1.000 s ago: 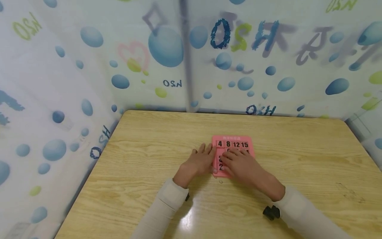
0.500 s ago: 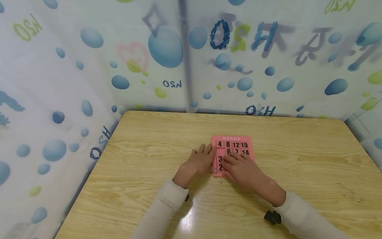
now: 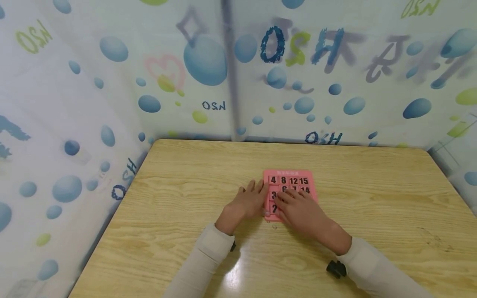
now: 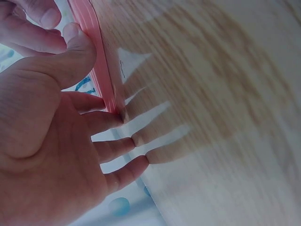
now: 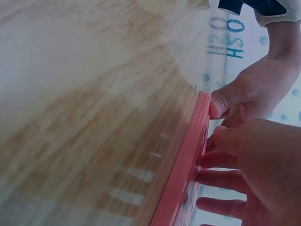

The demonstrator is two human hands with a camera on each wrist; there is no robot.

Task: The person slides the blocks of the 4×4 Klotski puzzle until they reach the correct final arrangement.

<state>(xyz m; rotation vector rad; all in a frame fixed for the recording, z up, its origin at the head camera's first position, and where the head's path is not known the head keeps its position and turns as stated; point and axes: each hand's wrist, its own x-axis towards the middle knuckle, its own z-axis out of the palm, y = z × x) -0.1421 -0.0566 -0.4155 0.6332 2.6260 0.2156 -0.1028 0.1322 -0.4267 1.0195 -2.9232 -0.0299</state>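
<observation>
A pink sliding number puzzle (image 3: 287, 172) lies flat on the wooden table. My left hand (image 3: 247, 203) is along its left side; in the left wrist view the fingers (image 4: 117, 148) are spread with their tips on the tabletop and at the edge, the thumb against the pink rim (image 4: 96, 52). My right hand (image 3: 303, 211) lies over the lower right tiles and hides several of them. Its fingertips (image 5: 207, 176) touch the tile face. The 3 tile (image 3: 273, 195) stands between a gap above it and a narrower one above the 2 tile (image 3: 274, 208).
The wooden table (image 3: 179, 178) extends all round the puzzle. Behind it and at the left stand white wall sheets (image 3: 164, 120) printed with blue drops. A black wrist camera (image 3: 336, 269) sits under the right sleeve.
The right fingers have drawn back toward the near side, uncovering part of the 6, 7 and 14 row. The 3 tile has slid a little up, away from the 2. The left hand stays put.
</observation>
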